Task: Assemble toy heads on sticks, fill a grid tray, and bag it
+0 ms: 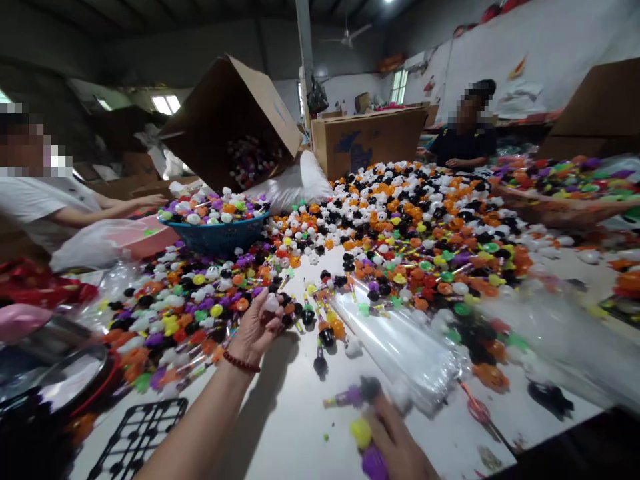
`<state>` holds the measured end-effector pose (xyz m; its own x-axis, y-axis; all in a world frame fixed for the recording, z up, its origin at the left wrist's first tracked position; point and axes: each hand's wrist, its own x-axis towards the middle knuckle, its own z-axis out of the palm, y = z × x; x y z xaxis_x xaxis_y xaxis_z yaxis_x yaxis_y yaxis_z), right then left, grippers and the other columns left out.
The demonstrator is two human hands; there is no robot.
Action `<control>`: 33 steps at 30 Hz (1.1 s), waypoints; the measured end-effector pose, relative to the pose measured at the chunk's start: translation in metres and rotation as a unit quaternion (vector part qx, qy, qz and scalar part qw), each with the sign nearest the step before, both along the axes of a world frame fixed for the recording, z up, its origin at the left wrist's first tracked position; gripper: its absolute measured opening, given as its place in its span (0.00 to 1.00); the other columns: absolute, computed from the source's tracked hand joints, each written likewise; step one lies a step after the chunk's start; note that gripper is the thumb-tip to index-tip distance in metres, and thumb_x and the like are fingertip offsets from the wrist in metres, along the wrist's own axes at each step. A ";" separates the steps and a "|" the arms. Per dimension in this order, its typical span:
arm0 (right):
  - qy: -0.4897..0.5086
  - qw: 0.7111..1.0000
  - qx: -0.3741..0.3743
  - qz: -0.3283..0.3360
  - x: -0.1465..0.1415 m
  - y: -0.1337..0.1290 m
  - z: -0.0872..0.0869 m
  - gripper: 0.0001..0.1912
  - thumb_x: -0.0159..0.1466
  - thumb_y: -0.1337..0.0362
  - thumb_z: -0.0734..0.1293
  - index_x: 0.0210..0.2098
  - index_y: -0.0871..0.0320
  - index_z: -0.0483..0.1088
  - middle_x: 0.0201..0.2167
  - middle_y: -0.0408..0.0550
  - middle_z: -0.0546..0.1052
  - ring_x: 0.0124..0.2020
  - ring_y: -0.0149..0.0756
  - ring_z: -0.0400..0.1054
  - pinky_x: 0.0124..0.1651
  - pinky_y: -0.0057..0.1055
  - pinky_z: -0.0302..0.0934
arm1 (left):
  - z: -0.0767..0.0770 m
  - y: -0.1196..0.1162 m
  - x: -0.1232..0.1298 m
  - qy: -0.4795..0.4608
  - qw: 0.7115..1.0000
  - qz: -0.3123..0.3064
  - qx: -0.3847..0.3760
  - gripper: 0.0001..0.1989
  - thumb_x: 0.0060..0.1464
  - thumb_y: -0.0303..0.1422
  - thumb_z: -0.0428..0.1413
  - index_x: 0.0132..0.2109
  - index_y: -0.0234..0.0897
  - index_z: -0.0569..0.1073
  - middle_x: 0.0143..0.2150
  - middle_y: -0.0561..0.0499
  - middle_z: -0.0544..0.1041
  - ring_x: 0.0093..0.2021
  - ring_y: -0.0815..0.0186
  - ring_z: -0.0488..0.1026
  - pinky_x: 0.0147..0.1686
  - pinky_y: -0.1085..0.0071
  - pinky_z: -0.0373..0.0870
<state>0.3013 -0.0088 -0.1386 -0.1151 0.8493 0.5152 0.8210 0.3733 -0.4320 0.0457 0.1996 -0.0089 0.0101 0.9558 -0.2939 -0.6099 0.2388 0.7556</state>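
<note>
Small plastic sticks with moulded tops in orange, black, white, purple, green and yellow (pixel 170 325): spread loose over the left of the white tabletop (pixel 295 413), heaped higher toward the back and right.
Left hand (pixel 260 323): pinching a translucent white plastic top (pixel 271 303) beside the left spread.
Right hand (pixel 395 440): blurred, closed on a small bunch, with a purple-and-black-topped stick (pixel 356 395), a yellow top (pixel 361 432) and a purple top (pixel 374 461) showing; count impossible to tell.
Gathered: apparently just these few.
Remaining loose: nearly everything, judging by the heaps; seemingly far from finished.
Clear flat plastic bags (pixel 405 347): lying between the right hand and the rear heap.
Black plastic lattice (pixel 137 433): flat near the left forearm.
Blue plastic basin (pixel 220 235): brimming with similar pieces, below a tipped brown cardboard box (pixel 270 93).
Room: dim workshop, with ceiling fan (pixel 347 39), pale walls, and two co-workers beyond, in white shirt (pixel 37 203) and dark top (pixel 465 143).
</note>
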 end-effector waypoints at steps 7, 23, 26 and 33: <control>0.124 0.974 -0.170 0.082 -0.031 0.066 0.068 0.31 0.59 0.75 0.59 0.62 0.58 0.63 0.46 0.55 0.77 0.45 0.45 0.71 0.51 0.44 0.68 | -0.017 -0.096 0.019 0.059 0.996 -0.067 -0.024 0.32 0.48 0.60 0.57 0.41 0.33 0.73 0.24 0.56 0.65 0.18 0.78 0.56 0.13 0.84 0.46; -0.032 0.973 -0.189 0.125 -0.043 0.010 0.108 0.36 0.55 0.77 0.58 0.64 0.62 0.61 0.40 0.52 0.74 0.41 0.41 0.69 0.45 0.32 0.67 | -0.033 -0.163 0.036 0.461 0.874 -0.049 0.146 0.26 0.62 0.54 0.44 0.30 0.37 0.69 0.24 0.55 0.65 0.25 0.69 0.60 0.27 0.72 0.58; -0.076 0.972 -0.191 0.112 -0.044 0.006 0.112 0.35 0.56 0.76 0.58 0.64 0.62 0.60 0.39 0.53 0.74 0.39 0.41 0.69 0.42 0.32 0.66 | -0.031 -0.168 0.038 0.484 0.861 -0.049 0.150 0.25 0.63 0.52 0.44 0.30 0.37 0.68 0.24 0.55 0.64 0.25 0.70 0.59 0.26 0.72 0.56; 0.011 0.970 -0.197 0.142 -0.046 0.000 0.110 0.33 0.57 0.76 0.58 0.63 0.61 0.59 0.45 0.54 0.74 0.45 0.42 0.70 0.47 0.34 0.65 | -0.037 -0.169 0.041 0.485 0.864 -0.065 0.121 0.25 0.63 0.52 0.44 0.28 0.38 0.65 0.23 0.56 0.63 0.25 0.69 0.59 0.27 0.72 0.56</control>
<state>0.2552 -0.0086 -0.0287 -0.3665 0.9163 0.1615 0.6976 0.3854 -0.6040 0.0864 0.0305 -0.0455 -0.0174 0.9997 -0.0157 0.3580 0.0209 0.9335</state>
